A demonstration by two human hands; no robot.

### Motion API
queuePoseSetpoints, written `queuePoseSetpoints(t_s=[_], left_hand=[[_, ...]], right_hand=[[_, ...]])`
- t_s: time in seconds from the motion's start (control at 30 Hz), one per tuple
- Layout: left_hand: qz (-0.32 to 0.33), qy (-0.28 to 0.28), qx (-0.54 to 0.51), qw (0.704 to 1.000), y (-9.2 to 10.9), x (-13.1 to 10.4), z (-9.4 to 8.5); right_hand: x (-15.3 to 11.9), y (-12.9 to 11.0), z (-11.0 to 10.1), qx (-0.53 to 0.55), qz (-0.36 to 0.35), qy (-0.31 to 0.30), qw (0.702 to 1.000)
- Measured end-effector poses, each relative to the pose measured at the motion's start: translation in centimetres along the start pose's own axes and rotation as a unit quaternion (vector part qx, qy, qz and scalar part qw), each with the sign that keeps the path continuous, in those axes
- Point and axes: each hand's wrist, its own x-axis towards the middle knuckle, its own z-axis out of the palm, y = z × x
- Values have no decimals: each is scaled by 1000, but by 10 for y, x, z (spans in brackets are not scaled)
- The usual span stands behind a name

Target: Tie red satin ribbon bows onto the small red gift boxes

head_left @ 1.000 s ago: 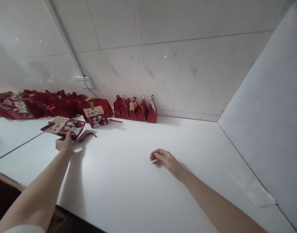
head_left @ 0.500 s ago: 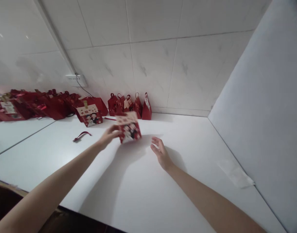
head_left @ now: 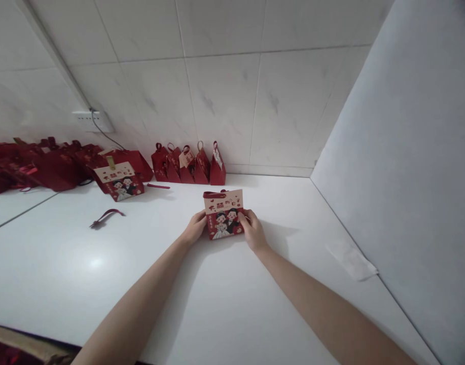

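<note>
A red and cream gift box (head_left: 225,218) with a cartoon bridal couple on its front stands upright on the white table (head_left: 224,294). My left hand (head_left: 195,226) grips its left side, the fingertips hidden behind it. On the right side my right hand (head_left: 252,228) holds it, with the thumb at the front edge. A dark red ribbon loop (head_left: 214,194) shows at the top of the box. Farther left, a similar gift box (head_left: 121,183) with a gold tab leans in front of other red boxes.
Several small red boxes with loops (head_left: 188,165) stand against the tiled wall. A loose red strap (head_left: 107,216) lies to the left, another red strip (head_left: 158,186) near the row. More red boxes (head_left: 53,165) crowd the far left. A white panel (head_left: 403,167) borders the right, near a translucent wrapper (head_left: 354,259).
The gift box has moved right and come upright in front of me. My right hand has closed on its right side, while my left hand keeps hold. The view has shifted right.
</note>
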Motion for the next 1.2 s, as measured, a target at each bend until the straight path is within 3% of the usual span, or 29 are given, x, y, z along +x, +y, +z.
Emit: queuePoseSetpoints(t_s=[0.3, 0.57, 0.77, 0.87, 1.2], left_hand=[[-37, -7, -21, 999, 2, 3, -2], [-48, 44, -56, 996, 0, 0, 6], [110, 77, -62, 989, 32, -12, 15], [123, 85, 11, 989, 50, -23, 15], [208, -23, 186, 960, 82, -42, 24]], right_hand=[[-9, -6, 1, -19, -12, -6, 1000], [-24, -16, 8, -42, -52, -30, 997], [-35, -28, 14, 21, -156, -4, 988], [-39, -42, 14, 25, -171, -21, 985], [-29, -108, -10, -120, -167, -157, 966]])
